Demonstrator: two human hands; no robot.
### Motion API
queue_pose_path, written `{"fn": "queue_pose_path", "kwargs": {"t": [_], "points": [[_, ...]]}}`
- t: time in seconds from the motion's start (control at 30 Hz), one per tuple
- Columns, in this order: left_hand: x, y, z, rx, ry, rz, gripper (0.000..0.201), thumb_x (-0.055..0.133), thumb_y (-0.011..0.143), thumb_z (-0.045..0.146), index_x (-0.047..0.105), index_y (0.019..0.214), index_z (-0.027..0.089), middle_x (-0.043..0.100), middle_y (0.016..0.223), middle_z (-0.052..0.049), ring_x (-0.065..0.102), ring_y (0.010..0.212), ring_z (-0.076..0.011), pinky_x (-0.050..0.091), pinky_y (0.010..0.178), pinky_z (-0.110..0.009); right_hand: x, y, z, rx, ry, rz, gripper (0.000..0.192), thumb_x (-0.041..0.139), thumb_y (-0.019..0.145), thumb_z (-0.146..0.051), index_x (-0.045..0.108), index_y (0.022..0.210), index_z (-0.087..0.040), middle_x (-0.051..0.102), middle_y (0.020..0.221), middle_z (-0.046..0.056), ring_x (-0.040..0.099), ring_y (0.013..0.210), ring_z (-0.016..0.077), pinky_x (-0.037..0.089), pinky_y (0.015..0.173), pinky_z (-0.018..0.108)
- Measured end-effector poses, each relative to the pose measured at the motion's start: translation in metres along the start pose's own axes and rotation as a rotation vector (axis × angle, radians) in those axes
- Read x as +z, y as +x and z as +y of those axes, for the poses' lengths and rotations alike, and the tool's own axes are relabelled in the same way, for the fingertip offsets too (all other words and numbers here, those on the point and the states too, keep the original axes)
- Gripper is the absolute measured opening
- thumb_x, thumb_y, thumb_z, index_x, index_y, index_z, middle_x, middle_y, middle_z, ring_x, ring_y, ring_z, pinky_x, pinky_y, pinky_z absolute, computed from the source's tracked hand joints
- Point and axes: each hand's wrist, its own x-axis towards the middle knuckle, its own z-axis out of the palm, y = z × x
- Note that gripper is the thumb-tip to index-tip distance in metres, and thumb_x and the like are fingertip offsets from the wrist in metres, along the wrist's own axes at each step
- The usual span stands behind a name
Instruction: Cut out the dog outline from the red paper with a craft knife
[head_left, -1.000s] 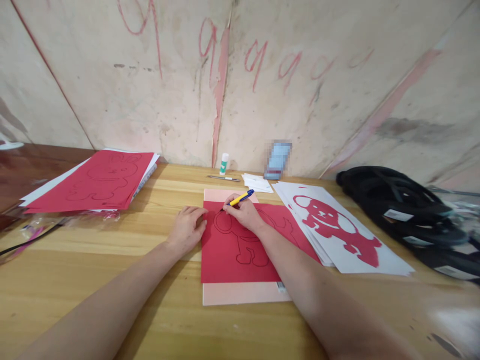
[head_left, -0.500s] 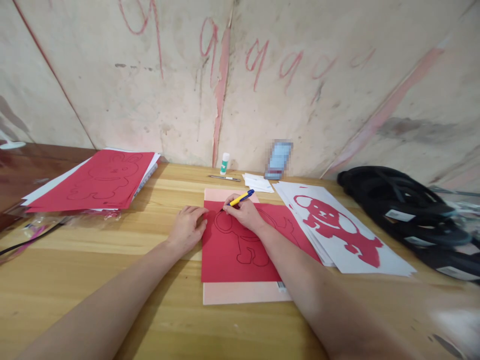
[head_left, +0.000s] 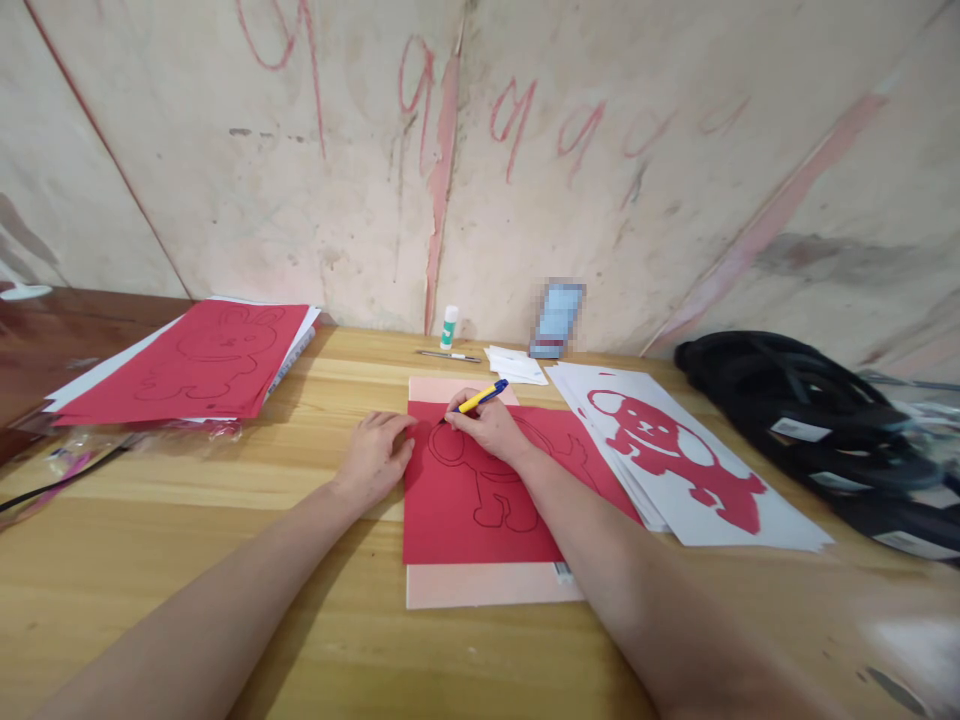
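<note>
My right hand [head_left: 495,428] grips a yellow pen with a blue end [head_left: 480,398], its tip down on a sheet of red paper [head_left: 442,520]. Black outlines of an animal figure, with a round shape and feet, run across this sheet; my hand and forearm hide part of them. Under the red sheet lies a pale pink sheet or board [head_left: 487,587], showing at top and bottom. My left hand [head_left: 373,455] rests on the table at the sheet's left edge, fingers loosely bent, fingertips touching the paper, holding nothing.
To the right lie white sheets with a red paper animal cutout [head_left: 667,440], beside a black bag-like item [head_left: 795,420]. A phone [head_left: 556,318], a glue stick [head_left: 449,328], a grey pen [head_left: 450,356] and white paper slips [head_left: 517,366] are by the wall. Red drawn-on sheets [head_left: 202,360] are stacked left.
</note>
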Motion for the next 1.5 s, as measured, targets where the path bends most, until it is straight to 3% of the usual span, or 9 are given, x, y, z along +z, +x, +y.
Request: {"fn": "queue_pose_path", "kwargs": {"t": [0.7, 1.0, 1.27, 1.5], "points": [[0.001, 0.0, -0.002, 0.011, -0.003, 0.011, 0.024, 0.055, 0.08, 0.014, 0.066, 0.101, 0.019, 0.069, 0.102, -0.006, 0.06, 0.097, -0.0236, 0.046, 0.09, -0.04, 0.001, 0.0, -0.008, 0.06, 0.113, -0.005, 0.015, 0.068, 0.067, -0.029, 0.06, 0.072, -0.017, 0.06, 0.06, -0.002, 0.055, 0.058, 0.0116, 0.044, 0.062, 0.027], [0.002, 0.0, -0.003, 0.017, -0.006, 0.02, 0.024, 0.056, 0.08, 0.014, 0.065, 0.101, 0.02, 0.069, 0.101, -0.006, 0.06, 0.096, -0.0243, 0.047, 0.088, -0.041, -0.007, 0.004, -0.002, 0.221, 0.391, 0.237, 0.027, 0.071, 0.062, -0.038, 0.057, 0.073, -0.018, 0.06, 0.053, -0.002, 0.045, 0.045, 0.008, 0.028, 0.045, 0.021], [0.003, 0.0, -0.006, 0.024, 0.001, 0.024, 0.025, 0.057, 0.079, 0.016, 0.065, 0.102, 0.02, 0.069, 0.101, -0.006, 0.06, 0.097, -0.0236, 0.047, 0.09, -0.041, 0.0, 0.004, -0.017, 0.149, 0.39, 0.26, 0.023, 0.07, 0.058, -0.029, 0.059, 0.075, -0.018, 0.057, 0.055, -0.004, 0.047, 0.049, 0.0092, 0.036, 0.049, 0.023], [0.0, 0.0, -0.005, 0.029, 0.01, 0.007, 0.026, 0.056, 0.08, 0.017, 0.065, 0.104, 0.021, 0.069, 0.103, -0.006, 0.06, 0.097, -0.0232, 0.047, 0.091, -0.041, 0.012, 0.002, -0.013, 0.065, 0.214, 0.159, 0.015, 0.064, 0.064, -0.029, 0.057, 0.07, -0.018, 0.057, 0.059, -0.003, 0.053, 0.056, 0.0121, 0.042, 0.057, 0.026]]}}
